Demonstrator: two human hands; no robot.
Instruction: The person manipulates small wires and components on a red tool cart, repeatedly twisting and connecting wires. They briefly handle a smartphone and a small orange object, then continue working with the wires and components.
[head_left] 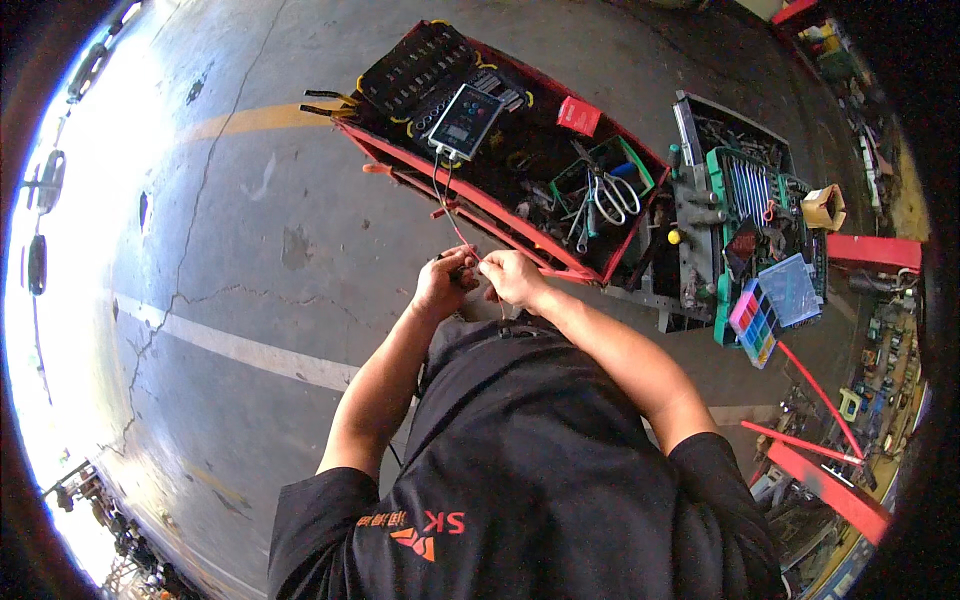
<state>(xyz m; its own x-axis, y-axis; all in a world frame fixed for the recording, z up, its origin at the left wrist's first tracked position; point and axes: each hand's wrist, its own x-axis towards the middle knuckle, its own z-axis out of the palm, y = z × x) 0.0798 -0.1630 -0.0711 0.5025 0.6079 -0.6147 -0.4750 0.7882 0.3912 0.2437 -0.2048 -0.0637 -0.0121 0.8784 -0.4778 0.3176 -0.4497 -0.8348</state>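
In front of my body, my left hand (442, 282) and my right hand (511, 277) are close together, both with curled fingers. A thin red cable (459, 229) runs down into them, and the fingers of both hands close around its end. Something small and dark shows in my left palm, too small to name. The cable hangs from a flat handheld tester (466, 121) with a dark face and a pale frame, which lies on the red tool cart (497, 225). A second, dark cable leaves the same edge of the tester.
An open black socket case (420, 68), a red box (578, 115) and large white-handled scissors (616, 197) sit on the cart. To its right are a green wrench case (750, 185), a colourful compartment box (754, 322) and a cardboard box (823, 208). Red bars (820, 400) stand at lower right.
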